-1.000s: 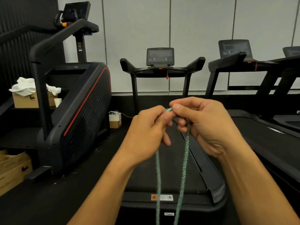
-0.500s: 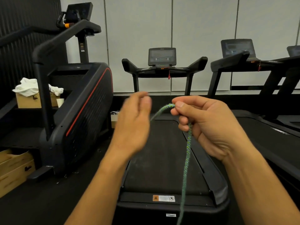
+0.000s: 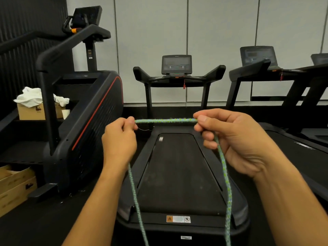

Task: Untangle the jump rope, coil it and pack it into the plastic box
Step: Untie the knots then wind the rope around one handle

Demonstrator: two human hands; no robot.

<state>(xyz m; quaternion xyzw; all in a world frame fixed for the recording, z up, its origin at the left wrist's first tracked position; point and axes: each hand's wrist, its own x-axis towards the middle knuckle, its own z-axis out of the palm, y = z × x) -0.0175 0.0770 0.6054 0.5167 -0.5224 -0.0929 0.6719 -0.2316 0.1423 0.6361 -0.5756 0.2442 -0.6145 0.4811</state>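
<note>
A: What are the hands doing?
B: The left hand is pinching the jump rope between thumb and fingers, in the middle of the frame. The right hand is also gripping it, with the fingers curled around.

A: Where is the rope lying?
B: One part is stretching almost level between both hands. From each hand one strand is hanging down and leaving the frame at the bottom edge.

A: What is standing behind?
B: A treadmill is sitting directly under the hands. A stair machine is standing at the left, and a cardboard box with white cloth is showing at the left edge
</note>
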